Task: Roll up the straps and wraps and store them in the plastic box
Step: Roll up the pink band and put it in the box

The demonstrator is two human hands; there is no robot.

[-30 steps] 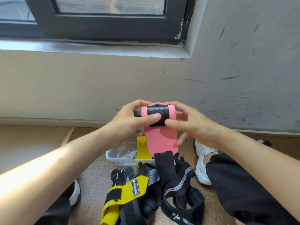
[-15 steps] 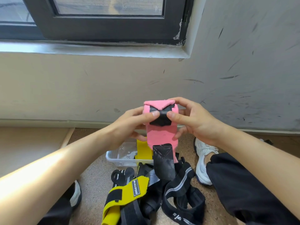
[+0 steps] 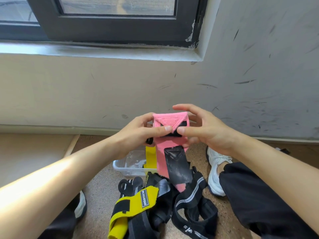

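Between both hands [image 3: 174,133], thumbs pinch the pink wrap [image 3: 170,142].

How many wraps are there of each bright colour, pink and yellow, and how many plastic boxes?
Pink fabric wrap: 1
Yellow fabric wraps: 2
Clear plastic box: 1
Total: 4
Tangled black straps: too knotted to count, left out.

Your one head camera looks forward and down, close over your left hand [image 3: 138,133] and right hand [image 3: 208,135], facing the wall [image 3: 86,92] under the window [image 3: 112,14] and the floor [image 3: 100,187].
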